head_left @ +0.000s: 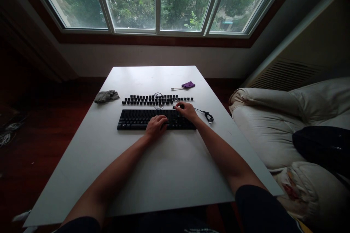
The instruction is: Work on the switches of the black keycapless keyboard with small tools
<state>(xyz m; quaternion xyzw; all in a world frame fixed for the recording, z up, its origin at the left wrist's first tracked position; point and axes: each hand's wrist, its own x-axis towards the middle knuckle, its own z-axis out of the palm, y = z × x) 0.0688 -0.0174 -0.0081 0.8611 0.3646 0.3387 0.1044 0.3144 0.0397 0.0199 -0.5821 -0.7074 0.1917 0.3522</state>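
A black keyboard (pixel 133 120) lies lengthwise across the white table. My left hand (pixel 156 125) rests on its middle, fingers bent and close together over the keys and front edge. Above the keyboard's right part, my right hand (pixel 186 111) is closed in a pinch. A thin, light stick-like thing (pixel 177 101) shows at its fingertips, too small to name. Beside those fingertips is a small dark keycap (pixel 174 107). Loose black keycaps (pixel 144 100) stand in rows just behind the keyboard. The keys under both hands are hidden.
A crumpled grey cloth (pixel 106 96) lies at the table's left edge. Farther back are a purple pouch (pixel 188 85) and thin pale sticks (pixel 177 89). A coiled black cable (pixel 209 117) lies right of the keyboard. A cream sofa (pixel 262 134) stands along the right.
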